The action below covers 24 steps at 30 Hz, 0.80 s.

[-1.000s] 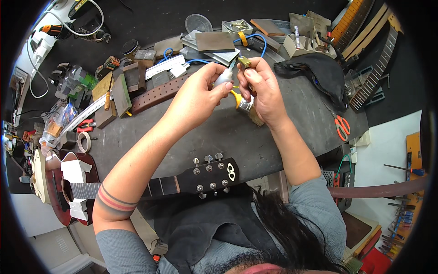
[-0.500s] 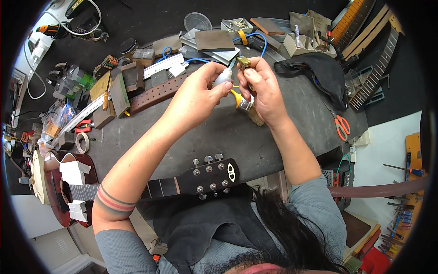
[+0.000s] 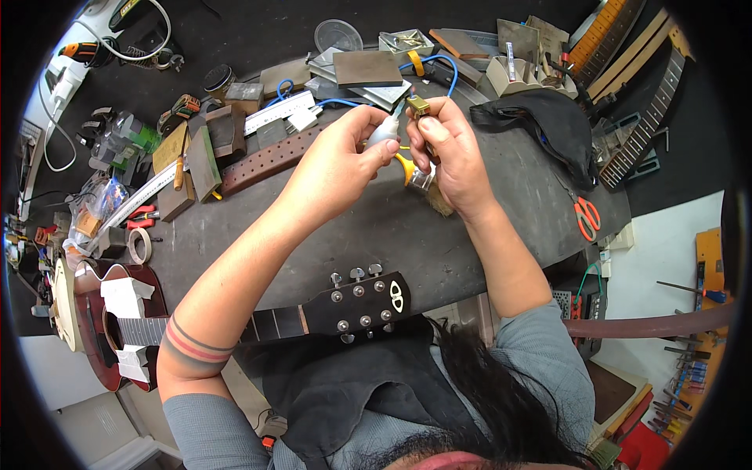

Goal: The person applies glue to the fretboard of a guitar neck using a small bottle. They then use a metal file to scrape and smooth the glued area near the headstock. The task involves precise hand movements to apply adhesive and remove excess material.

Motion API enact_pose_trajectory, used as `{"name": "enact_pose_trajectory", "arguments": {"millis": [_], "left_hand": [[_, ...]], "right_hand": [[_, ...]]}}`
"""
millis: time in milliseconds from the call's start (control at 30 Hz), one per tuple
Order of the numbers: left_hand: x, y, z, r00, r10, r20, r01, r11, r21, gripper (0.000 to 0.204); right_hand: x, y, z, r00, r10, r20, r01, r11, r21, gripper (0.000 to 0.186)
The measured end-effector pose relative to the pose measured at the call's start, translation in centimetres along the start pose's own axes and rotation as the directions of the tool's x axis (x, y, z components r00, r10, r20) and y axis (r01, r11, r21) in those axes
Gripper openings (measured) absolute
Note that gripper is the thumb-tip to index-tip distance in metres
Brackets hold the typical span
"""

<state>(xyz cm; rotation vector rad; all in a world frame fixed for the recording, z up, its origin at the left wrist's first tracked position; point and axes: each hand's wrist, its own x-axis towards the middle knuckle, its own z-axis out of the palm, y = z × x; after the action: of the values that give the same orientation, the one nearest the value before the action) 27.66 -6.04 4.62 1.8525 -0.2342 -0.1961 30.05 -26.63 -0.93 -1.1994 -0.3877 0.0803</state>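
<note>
One white bottle (image 3: 383, 133) tilts above the counter (image 3: 352, 235) on my feed, long axis running away from the person and slightly rightward, nozzle (image 3: 397, 113) just beside a brass-coloured block (image 3: 419, 105); I see the left hand (image 3: 341, 157) with fingers closed around it, nozzle beyond them, the right hand (image 3: 457, 157) gripping the block

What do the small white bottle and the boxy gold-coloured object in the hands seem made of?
Small white bottle: probably plastic, satin; its body looks milky. Boxy gold-coloured object: likely shiny metal, given its bright yellow glints; brass or plated, unclear.
</note>
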Motion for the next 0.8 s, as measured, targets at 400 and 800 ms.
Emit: {"name": "enact_pose_trajectory", "arguments": {"millis": [400, 800], "left_hand": [[0.13, -0.15, -0.02, 1.0, 0.003, 0.004, -0.003, 1.0, -0.008, 0.039], [0.31, -0.3, 0.05, 1.0, 0.002, 0.012, -0.002, 1.0, -0.021, 0.038]], "right_hand": [[0.12, 0.17, -0.09, 1.0, 0.002, 0.01, -0.002, 1.0, 0.002, 0.026], [0.07, 0.15, -0.04, 1.0, 0.0, 0.002, 0.0, 1.0, 0.012, 0.026]]}}
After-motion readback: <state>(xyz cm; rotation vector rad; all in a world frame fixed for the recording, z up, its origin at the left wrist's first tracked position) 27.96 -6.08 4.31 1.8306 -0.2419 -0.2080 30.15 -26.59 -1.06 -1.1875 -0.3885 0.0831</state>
